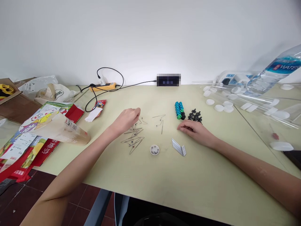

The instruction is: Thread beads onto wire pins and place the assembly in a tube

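Observation:
My left hand (127, 120) is closed with curled fingers over the far end of a loose group of bent metal wire pieces (134, 138). Whatever lies between its fingertips is hidden. My right hand (192, 129) rests on the table, fingers loosely bent with a gap showing and nothing visible in them. Just beyond it stand blue, green and black small round parts in rows (179, 110) and a cluster of black pin-like parts (195, 116). Two more wire pieces (161, 121) lie between my hands. Nearer me are a round white dish (154, 150) with tiny bits and a neat row of bent silver rods (179, 147).
A plastic cup (72, 131) lies tipped on colourful packaging (44, 125) at left. Behind are a yellow power strip (103, 87), a black cable and a small dark screen (168, 80). Clear tubes, white caps (219, 108) and a water bottle (275, 72) crowd the right.

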### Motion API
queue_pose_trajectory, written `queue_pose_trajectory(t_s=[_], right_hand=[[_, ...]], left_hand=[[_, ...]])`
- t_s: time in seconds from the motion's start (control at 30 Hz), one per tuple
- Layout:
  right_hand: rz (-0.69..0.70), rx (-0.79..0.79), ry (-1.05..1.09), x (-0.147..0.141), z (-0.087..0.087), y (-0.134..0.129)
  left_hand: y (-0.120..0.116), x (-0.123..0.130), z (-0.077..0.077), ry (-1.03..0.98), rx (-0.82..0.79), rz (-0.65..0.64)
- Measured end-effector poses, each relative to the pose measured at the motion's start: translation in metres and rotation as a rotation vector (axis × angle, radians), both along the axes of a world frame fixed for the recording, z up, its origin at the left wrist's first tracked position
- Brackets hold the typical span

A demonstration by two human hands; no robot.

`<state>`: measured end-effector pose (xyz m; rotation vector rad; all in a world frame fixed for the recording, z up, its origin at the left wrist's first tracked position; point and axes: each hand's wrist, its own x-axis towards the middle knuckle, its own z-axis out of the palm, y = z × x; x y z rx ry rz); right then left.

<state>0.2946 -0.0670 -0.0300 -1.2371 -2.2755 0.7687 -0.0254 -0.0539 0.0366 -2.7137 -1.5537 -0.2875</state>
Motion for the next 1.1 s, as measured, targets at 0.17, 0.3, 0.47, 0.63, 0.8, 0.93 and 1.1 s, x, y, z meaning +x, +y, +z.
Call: queue_pose_trajectory(t_s=[0.17, 0.3, 0.47, 0.63, 0.8, 0.93, 1.1], right_hand=[[-0.009, -0.003, -0.002, 0.0, 0.001, -0.001], [-0.014, -0.001, 0.021, -0.002, 0.002, -0.002], [-0.007, 0.026, 0.031, -0.003, 0.003, -0.002], [0.012, 0.046, 0.043, -0.003, 0.002, -0.002], [0.053, 0.06, 0.053, -0.003, 0.003, -0.004], [0.162, 0.116, 0.076, -0.001, 0.003, -0.008], [0.201, 0.167, 0.074, 0.003, 0.002, -0.011]], left_hand=[[-0.005, 0.021, 0.01, -0.063, 0.204, -0.098], [-0.016, 0.068, -0.01, 0.126, 0.327, -0.395], [-0.025, 0.118, -0.042, 0.194, 0.187, -0.559], [-0.025, 0.127, -0.045, -0.095, -0.121, -0.516], [-0.016, 0.108, -0.035, -0.289, -0.186, -0.395], [-0.011, 0.092, -0.035, -0.281, -0.229, -0.364], [-0.021, 0.093, -0.037, -0.232, -0.387, -0.401]])
